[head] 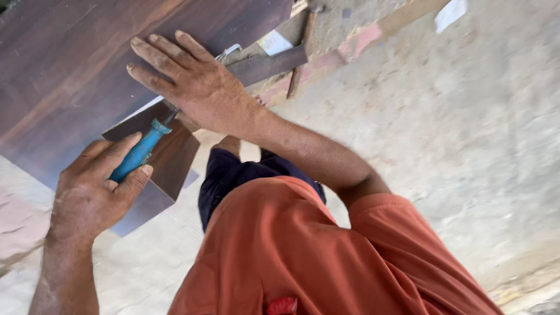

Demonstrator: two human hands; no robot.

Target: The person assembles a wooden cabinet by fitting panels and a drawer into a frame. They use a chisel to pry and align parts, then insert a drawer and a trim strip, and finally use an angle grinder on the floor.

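Floor: rough pale concrete floor (466,146) under a dark brown laminated wood board (70,64).
Left hand (96,189): fist wrapped round a blue-handled screwdriver (140,151), its tip angled toward the board's corner.
Right hand (192,81): fingers spread flat on the board, apparently steadying it.

I see a pale concrete floor (466,134) carrying a dark wood-grain board (64,70) at 10 o'clock and 1 white paper scrap (450,14) at 1 o'clock.

Rough pale concrete floor (466,146) in daylight; paper scrap (450,14) lying nearby.
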